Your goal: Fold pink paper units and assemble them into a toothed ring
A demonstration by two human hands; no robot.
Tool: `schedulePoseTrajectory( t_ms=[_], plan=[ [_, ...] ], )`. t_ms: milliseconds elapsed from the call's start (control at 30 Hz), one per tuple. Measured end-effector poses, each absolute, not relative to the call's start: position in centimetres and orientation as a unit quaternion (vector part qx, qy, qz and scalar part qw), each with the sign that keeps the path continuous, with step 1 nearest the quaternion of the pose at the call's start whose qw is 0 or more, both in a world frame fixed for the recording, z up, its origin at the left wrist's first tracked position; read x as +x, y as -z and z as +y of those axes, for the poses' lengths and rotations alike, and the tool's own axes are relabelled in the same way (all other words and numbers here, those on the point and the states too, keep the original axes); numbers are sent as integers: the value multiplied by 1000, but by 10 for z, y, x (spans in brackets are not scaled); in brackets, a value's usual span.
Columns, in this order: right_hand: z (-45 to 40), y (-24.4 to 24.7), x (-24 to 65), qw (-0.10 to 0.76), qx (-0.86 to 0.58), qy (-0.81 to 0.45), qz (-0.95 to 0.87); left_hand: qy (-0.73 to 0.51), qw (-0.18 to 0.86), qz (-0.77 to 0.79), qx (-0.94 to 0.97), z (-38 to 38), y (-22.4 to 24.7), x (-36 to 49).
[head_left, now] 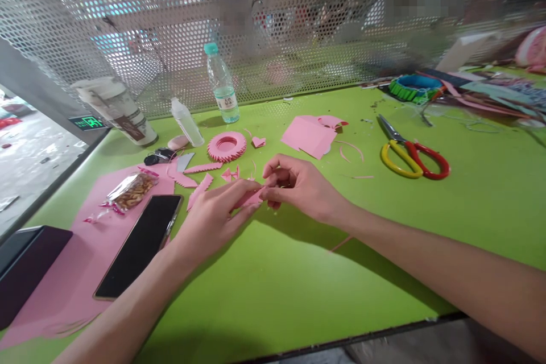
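A small piece of pink paper [249, 199] is pinched between both hands above the green table, partly hidden by the fingers. My left hand [217, 210] is closed on its left side, thumb below and fingers on top. At its right end, the thumb and fingertips of my right hand [298, 185] grip the edge. Just beyond my hands lie zigzag-edged pink paper strips [199, 190], a pleated pink paper ring [227, 147] and a small pink paper heart [258, 141]. Pink paper squares [307, 135] rest farther back.
Red-and-yellow scissors [412, 153] lie to the right. At left, a phone [139, 244] and a snack packet [130, 190] rest on pink sheets [91, 227]. A water bottle [222, 85], white glue bottle [186, 122] and large cup [121, 111] stand near the perforated metal screen [264, 23].
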State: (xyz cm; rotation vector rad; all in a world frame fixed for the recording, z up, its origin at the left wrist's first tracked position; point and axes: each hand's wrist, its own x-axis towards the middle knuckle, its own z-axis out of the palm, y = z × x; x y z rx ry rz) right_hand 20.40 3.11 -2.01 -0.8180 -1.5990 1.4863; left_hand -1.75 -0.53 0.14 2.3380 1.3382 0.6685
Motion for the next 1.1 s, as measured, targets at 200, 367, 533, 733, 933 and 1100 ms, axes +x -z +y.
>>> schedulePoseTrajectory(
  t_ms=[200, 367, 533, 733, 933, 1100],
  plan=[
    [28, 20, 205, 432, -388, -455, -675, -400, 222, 592, 664, 6, 1, -23],
    [28, 26, 202, 390, -406, -385, -731, -287, 153, 620, 713, 7, 2, -24],
    [26, 27, 200, 395, -408, -364, -738, -172, 119, 570, 794, 8, 9, -19],
    [26, 27, 200, 391, -408, -357, -744, -172, 136, 571, 791, 8, 7, -20],
    [26, 29, 199, 371, -417, -348, -753, -167, 116, 591, 781, 8, 8, -23],
    [26, 28, 200, 374, -420, -338, -755, -131, 110, 593, 787, 8, 5, -24]
  ],
)
